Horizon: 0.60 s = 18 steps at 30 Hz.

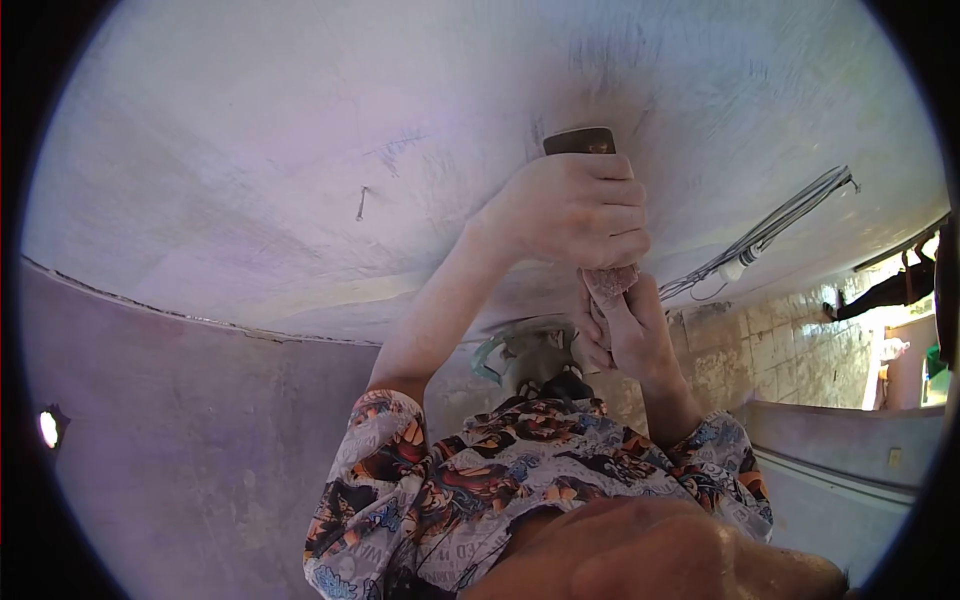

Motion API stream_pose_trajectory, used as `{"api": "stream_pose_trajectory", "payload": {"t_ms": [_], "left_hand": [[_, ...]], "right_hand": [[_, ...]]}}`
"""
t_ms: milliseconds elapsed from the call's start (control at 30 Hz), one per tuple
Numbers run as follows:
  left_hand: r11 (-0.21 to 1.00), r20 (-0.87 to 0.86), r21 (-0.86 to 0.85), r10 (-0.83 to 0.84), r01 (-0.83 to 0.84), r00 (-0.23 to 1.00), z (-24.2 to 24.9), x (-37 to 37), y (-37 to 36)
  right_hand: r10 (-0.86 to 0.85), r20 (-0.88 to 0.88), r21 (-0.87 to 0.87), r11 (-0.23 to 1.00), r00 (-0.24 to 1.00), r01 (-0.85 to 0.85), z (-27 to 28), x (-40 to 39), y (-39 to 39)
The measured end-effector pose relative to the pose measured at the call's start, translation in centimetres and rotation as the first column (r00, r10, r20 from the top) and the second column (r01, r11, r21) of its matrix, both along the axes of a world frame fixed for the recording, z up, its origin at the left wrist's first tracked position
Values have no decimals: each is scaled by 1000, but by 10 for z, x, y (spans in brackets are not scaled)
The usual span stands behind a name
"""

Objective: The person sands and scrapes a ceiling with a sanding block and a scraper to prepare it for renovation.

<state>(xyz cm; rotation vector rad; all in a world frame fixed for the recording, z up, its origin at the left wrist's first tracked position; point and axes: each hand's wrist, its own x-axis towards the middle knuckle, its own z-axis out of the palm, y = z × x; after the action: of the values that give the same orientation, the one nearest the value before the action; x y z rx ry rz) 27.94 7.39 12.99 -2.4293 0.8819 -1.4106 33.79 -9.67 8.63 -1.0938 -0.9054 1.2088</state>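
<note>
My left hand (590,212) is closed in a fist around something at the pale wall (250,120). A dark, flat, rounded end (580,142) sticks out above the fist. Below it shows a rough, whitish-crusted piece (610,285); whether both belong to one object is hidden by my fingers. My right hand (635,335) sits just under the left, its fingers closed round the lower part of the crusted piece.
A nail (362,203) juts from the wall. Bundled cables (790,215) with a white fitting (738,264) hang at right. Beneath me are my feet (545,385) and a greenish round object (490,358). Another person (890,290) is far right; a light (48,428) glows left.
</note>
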Motion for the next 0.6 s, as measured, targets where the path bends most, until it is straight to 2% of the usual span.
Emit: {"api": "stream_pose_trajectory", "payload": {"t_ms": [100, 167, 233, 333, 433, 533, 600], "left_hand": [[1000, 14, 0, -7, 7, 1000, 7, -5, 0], [1000, 27, 9, 2, -3, 1000, 5, -4, -1], [997, -7, -31, 66, -67, 998, -5, -6, -6], [999, -4, 33, 22, -22, 1000, 13, -5, 2], [1000, -4, 6, 30, -30, 1000, 6, -5, -1], [997, -22, -37, 72, -73, 997, -14, -2, -6], [999, -10, -17, 39, -39, 999, -1, -2, 1]], "right_hand": [[34, -8, 34, 999, 999, -33, 15, -4, -2], [18, -6, 9, 1000, 1000, -18, 4, -1, -1], [7, -10, -13, 1000, 1000, -7, 0, -1, 0], [24, 12, 23, 999, 1000, -24, 2, -2, 2], [-13, -46, 62, 998, 999, 16, 4, -4, 3], [5, -63, -1, 1000, 998, -5, -10, -1, 1], [17, -93, 13, 1000, 996, -16, 0, -2, 0]]}}
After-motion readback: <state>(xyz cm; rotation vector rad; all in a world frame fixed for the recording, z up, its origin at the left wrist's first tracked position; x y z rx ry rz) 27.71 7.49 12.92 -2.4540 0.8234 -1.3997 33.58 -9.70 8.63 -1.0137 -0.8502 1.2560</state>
